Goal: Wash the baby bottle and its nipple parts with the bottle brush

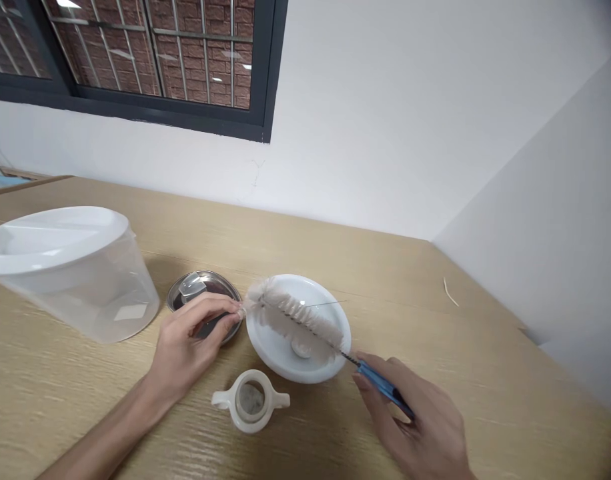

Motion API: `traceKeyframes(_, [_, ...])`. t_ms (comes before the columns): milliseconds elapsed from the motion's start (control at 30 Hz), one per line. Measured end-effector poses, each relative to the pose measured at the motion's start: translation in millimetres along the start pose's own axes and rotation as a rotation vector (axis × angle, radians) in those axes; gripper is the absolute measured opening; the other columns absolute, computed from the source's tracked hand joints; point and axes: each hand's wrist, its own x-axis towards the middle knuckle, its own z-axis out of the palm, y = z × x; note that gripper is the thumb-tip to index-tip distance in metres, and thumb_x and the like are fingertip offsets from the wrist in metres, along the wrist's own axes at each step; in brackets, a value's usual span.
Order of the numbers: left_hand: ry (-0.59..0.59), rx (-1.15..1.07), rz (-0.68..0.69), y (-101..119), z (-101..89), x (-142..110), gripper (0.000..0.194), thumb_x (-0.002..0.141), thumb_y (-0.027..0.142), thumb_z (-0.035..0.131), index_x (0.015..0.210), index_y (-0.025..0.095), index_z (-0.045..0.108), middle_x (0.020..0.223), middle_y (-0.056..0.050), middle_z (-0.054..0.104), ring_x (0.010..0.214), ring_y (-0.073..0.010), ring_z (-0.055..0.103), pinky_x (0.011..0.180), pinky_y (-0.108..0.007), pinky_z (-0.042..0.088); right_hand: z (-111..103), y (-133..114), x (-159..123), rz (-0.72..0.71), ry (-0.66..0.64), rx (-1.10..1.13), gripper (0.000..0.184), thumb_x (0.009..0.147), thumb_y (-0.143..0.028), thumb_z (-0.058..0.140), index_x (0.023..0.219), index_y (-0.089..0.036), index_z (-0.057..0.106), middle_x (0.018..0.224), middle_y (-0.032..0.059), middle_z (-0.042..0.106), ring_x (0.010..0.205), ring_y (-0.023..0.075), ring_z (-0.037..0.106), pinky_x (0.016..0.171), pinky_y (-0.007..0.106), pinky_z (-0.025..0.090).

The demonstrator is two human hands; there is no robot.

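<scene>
My right hand [418,417] is closed round the blue handle of a bottle brush [305,327]. Its twisted wire shaft and fluffy white bristles slant up and left over a round white dish [338,327]. The fingers of my left hand [195,333] pinch together at the bristle tip, on the dish's left side. A thin dark line, perhaps a stray wire or bristle, sticks out to the right of the brush. Below the dish stands a small cream-coloured tea strainer [250,417] with two side handles and a mesh centre.
Behind my left hand lies a round metal tray [173,297] with a clear plastic piece [192,285] on it. A translucent tub [110,293] with a white lid stands at the left. A thin pale strip [450,292] lies on the wooden table [385,280], which meets white walls.
</scene>
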Motion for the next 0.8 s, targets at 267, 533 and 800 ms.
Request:
traceKeyframes(267, [0.007,-0.02,-0.035,-2.4,-0.5,1.1,0.011,0.081,0.018,0.082,0.087,0.027,0.082,0.094,-0.004,0.079,0.092,-0.023,0.071,0.085,-0.032,0.056,-3.1,8.5,0.1,-0.03,0.028,-0.044,0.026,0.09,-0.011,0.071,0.116,-0.015,0.068,0.074,-0.0004,0.068,0.053,0.0079,0.059,0.054,0.02,0.048])
traceKeyframes(533, [0.014,0.036,0.024,-3.4,0.1,-0.7,0.014,0.084,0.017,0.079,0.091,0.028,0.081,0.096,-0.003,0.08,0.092,-0.0226,0.07,0.089,-0.034,0.055,3.6,-2.1,0.4,0.026,-0.04,0.068,0.022,0.095,-0.013,0.065,0.117,-0.016,0.066,0.078,0.0003,0.07,0.056,0.0088,0.063,0.053,0.019,0.049])
traceKeyframes(800, [0.021,0.044,0.008,-8.9,-0.1,-1.3,0.01,0.087,0.02,0.077,0.092,0.029,0.077,0.099,-0.002,0.078,0.097,-0.0209,0.07,0.09,-0.032,0.056,-3.1,4.2,4.9,0.064,0.052,-0.062,0.015,0.094,-0.015,0.069,0.109,-0.018,0.066,0.083,0.0022,0.073,0.06,0.0107,0.066,0.057,0.022,0.052])
